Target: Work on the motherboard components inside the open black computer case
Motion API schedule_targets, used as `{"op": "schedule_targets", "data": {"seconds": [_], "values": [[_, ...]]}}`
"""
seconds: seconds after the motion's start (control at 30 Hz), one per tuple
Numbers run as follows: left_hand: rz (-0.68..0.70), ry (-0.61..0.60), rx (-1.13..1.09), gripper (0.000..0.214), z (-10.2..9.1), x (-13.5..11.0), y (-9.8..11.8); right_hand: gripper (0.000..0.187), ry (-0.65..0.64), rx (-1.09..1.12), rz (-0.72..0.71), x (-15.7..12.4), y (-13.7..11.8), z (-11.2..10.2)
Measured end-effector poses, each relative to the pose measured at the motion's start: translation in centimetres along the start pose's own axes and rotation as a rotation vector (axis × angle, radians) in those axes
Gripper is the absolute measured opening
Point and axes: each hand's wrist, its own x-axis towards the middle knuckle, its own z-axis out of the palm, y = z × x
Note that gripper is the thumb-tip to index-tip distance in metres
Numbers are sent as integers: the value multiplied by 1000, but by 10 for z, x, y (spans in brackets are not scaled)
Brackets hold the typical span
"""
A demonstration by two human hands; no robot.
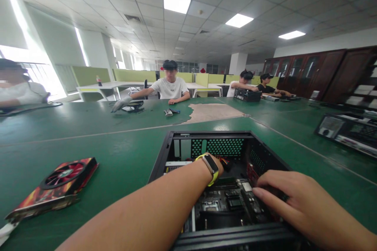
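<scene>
A black computer case [235, 235] lies in front of me with its top side off. Inside it sits a motherboard [218, 200] with a bare CPU socket. My left hand [219, 162], a yellow-strapped smartwatch [211, 164] on its wrist, reaches deep into the case near some coloured cables [225, 160]; its fingers are hidden. At the board's right edge is my right hand [290, 192], thumb and forefinger drawn close together next to a red circuit board [251, 173]. What lies between those fingertips I cannot make out. A power supply [176, 164] with a label shows at the case's left.
A red and black graphics card [63, 182] with a fan lies on the green table [118, 153] at left. Another open case [347, 131] stands at right. Across the table sits a person [171, 86] with a gloved hand; other people sit farther off.
</scene>
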Motion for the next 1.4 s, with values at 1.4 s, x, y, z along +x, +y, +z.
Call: {"op": "schedule_targets", "data": {"seconds": [1.4], "values": [[0, 19, 28, 48, 7, 5, 1, 44, -125, 80, 76, 0, 1, 2]]}}
